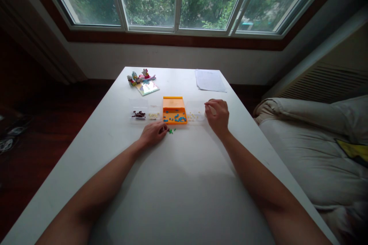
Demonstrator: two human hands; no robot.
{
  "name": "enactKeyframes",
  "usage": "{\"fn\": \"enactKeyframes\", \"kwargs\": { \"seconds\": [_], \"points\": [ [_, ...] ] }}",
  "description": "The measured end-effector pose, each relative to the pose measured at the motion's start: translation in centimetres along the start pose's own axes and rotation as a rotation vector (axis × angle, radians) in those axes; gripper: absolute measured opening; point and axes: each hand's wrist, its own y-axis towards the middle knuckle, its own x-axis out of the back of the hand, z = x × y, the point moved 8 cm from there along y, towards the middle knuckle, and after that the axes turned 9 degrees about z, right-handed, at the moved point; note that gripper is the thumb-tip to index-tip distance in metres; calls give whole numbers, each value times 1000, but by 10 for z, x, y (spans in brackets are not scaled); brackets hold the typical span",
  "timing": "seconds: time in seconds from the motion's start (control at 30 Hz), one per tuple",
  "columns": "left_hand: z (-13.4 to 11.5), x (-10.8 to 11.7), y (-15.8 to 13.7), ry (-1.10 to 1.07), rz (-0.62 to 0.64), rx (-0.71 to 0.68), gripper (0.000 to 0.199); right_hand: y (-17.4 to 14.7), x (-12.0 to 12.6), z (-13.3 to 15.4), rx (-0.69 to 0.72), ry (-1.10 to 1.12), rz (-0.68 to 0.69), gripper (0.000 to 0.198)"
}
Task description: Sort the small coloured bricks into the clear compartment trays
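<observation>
My left hand (154, 133) rests on the table with its fingers curled together, their tips beside a small pile of green pieces (171, 131). Whether a piece is between those fingertips is too small to tell. Just beyond it stands an open orange box (173, 103) with blue pieces (179, 118) scattered in its tray. Over the right end of a clear box with pale pieces (193, 116), my right hand (219, 114) is bent with thumb and fingertips drawn together; anything in them is hidden. Left of the orange box, clear compartments hold dark brown pieces (139, 114) and cream pieces (153, 115).
Small figurines (139, 77) and a colourful card (147, 87) lie at the back left of the white table (178, 191). Sheets of paper (210, 80) lie at the back right. A pale sofa (301, 141) stands along the right side, and a window is ahead.
</observation>
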Motion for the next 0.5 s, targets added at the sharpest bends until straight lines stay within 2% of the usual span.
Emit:
{"fn": "enactKeyframes", "kwargs": {
  "seconds": [0.17,0.37,0.5],
  "points": [
    [2,-1,1,5,3,4,12,-12,-29,45,89,118,253,13],
    [0,-1,1,17,0,-6,13,-51,-83,81,208,144,524,10],
    [2,-2,1,22,12,11,13,-70,-107,91,235,46,579,7]
  ]
}}
